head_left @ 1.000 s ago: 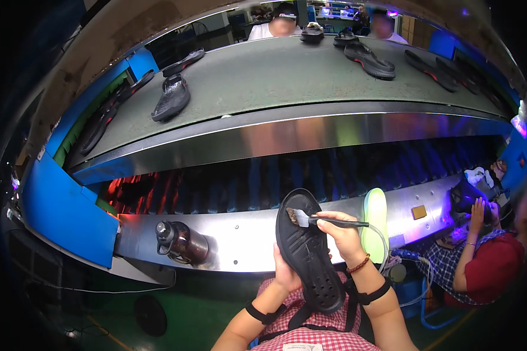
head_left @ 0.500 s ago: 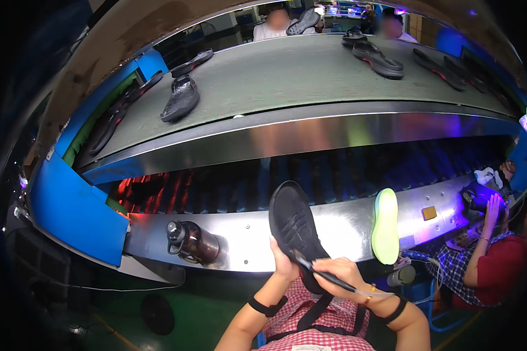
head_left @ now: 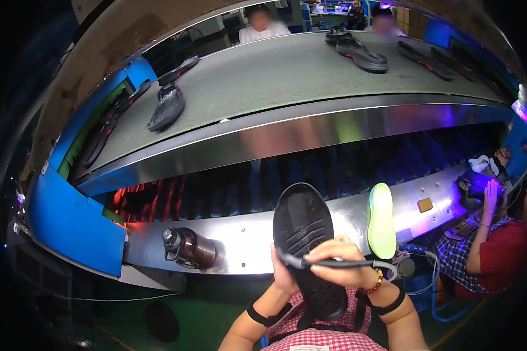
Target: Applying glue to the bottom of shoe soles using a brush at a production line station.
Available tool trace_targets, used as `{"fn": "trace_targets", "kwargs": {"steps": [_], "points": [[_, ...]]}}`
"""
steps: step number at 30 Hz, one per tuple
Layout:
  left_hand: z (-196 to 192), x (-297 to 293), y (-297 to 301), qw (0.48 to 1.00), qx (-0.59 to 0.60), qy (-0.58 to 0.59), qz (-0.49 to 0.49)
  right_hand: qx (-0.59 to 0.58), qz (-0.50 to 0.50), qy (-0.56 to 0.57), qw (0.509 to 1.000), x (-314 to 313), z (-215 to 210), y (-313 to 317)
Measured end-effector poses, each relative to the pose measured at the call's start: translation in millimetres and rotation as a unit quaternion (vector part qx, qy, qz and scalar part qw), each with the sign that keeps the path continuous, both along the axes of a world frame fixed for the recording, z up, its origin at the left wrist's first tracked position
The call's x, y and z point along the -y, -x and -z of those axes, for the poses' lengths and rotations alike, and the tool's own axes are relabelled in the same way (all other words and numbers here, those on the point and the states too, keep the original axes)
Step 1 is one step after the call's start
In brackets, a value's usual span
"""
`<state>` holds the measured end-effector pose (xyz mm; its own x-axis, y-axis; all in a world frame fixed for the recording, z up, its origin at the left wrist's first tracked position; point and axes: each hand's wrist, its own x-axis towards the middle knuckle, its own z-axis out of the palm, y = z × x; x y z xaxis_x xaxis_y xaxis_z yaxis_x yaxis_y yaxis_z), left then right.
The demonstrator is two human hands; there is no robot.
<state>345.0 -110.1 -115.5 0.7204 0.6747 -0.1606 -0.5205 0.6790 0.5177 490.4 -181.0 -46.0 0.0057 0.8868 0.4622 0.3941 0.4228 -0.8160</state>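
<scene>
My left hand [head_left: 284, 276] is closed on the left edge of a black shoe sole [head_left: 301, 213], held tilted above my lap with its toe end pointing away. Slanted grooves run across its middle, and small holes dot its heel end. In my right hand [head_left: 338, 257] is a slim black-handled brush [head_left: 348, 264], gripped between thumb and fingers, with a pale tube bending off its rear end. The brush's tip lies over the left side of the sole, close to my left thumb; its bristles are too blurred to make out.
On the metal ledge stand a dark drinking bottle [head_left: 190, 248], a yellow-green shoe sole [head_left: 382, 225] and a small tan block [head_left: 425, 205]. Beyond, a green conveyor belt [head_left: 246, 79] carries several black soles [head_left: 362, 55]. A co-worker in red [head_left: 498, 263] sits at the right.
The black sole has turned to show its grooves and holed heel more squarely. My right hand and brush have moved up across it. The sole beside the person at the back is out of view.
</scene>
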Motion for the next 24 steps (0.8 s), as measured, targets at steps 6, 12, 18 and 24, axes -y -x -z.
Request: {"fn": "trace_targets", "kwargs": {"steps": [6,12,18,24], "points": [[-17.4,0.1,-0.8,0.999,-0.024,-0.03,-0.037,-0.022,0.036,-0.03,0.999,2.1,-2.2,-6.9],[-22.9,-4.1,3.0,0.997,0.071,-0.013,-0.011,-0.039,-0.159,-0.013,0.986,12.2,4.1,-2.3],[-20.3,-18.1,0.4,0.991,0.118,-0.045,-0.039,0.016,-0.062,-0.021,0.998,15.0,3.9,-0.8],[-31.3,-21.0,3.3,0.987,0.085,-0.049,-0.127,-0.001,0.003,-0.039,0.999,15.8,8.4,-9.7]]}}
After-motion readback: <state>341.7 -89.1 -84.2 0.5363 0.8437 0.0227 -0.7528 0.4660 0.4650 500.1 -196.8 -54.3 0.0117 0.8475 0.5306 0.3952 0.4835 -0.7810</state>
